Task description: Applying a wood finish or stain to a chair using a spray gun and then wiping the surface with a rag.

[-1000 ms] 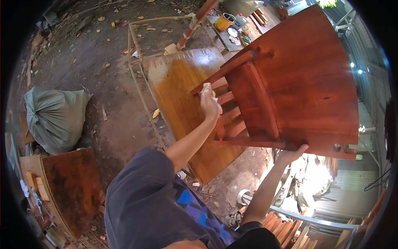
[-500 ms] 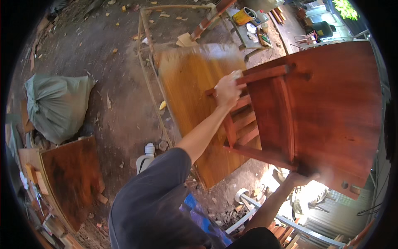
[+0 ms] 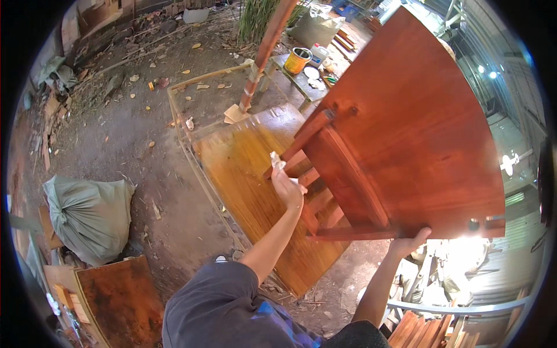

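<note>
A reddish-brown wooden furniture piece, probably a small table, is held up on its side. It has a broad curved-edge panel and a slatted frame on its left side. My left hand is closed around a crumpled white cloth beside the frame's end; whether it also grips the wood is hidden. Along the lower edge, my right hand holds the piece, its thumb on the near face. Behind and below lies a glossy yellow-brown wooden board.
A small bench at the back holds a yellow can and a plastic jug. A wooden post stands near it. To the left are a tied grey-green sack and a stained board. Wood strips lie lower right.
The reddish furniture piece has tilted, its upper edge swinging up and left. My left hand has shifted down and left, and the white cloth shows more clearly. My view has moved too.
</note>
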Demonstrator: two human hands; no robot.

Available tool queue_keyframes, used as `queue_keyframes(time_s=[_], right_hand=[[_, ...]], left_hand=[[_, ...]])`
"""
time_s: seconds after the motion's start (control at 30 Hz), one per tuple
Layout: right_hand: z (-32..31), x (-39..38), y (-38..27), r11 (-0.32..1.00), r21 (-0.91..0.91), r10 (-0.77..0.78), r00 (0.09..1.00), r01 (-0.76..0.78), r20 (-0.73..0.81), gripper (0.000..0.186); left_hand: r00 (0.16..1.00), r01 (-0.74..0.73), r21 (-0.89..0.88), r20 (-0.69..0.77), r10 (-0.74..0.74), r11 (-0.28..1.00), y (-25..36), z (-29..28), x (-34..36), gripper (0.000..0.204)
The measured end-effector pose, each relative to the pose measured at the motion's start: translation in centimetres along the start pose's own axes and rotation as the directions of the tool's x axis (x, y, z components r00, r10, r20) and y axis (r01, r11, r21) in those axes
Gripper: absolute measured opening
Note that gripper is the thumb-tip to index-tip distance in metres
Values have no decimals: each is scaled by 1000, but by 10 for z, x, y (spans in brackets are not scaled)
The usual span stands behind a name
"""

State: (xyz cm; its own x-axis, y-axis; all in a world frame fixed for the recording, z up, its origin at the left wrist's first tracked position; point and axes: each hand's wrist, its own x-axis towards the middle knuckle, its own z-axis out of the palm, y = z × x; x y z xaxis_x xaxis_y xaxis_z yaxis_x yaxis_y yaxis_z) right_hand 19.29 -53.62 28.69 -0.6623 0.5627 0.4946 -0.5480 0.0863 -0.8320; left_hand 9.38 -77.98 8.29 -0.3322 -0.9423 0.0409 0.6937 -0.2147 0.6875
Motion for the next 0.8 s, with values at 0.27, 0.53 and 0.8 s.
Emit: queue_keyframes(time_s=[0.27, 0.53, 0.8], right_hand=[[13, 7, 3, 980, 87, -181, 982, 177, 44, 74], [9, 8, 4, 970, 77, -238, 968, 232, 78, 72], [4, 5, 9, 983, -24, -180, 983, 181, 36, 74]], left_hand=[[840, -99, 202, 542, -27, 974, 7, -54, -27, 33], [305, -865, 311, 949, -80, 393, -65, -74, 26, 30], [273, -408, 389, 915, -297, 826, 16, -79, -118, 38]])
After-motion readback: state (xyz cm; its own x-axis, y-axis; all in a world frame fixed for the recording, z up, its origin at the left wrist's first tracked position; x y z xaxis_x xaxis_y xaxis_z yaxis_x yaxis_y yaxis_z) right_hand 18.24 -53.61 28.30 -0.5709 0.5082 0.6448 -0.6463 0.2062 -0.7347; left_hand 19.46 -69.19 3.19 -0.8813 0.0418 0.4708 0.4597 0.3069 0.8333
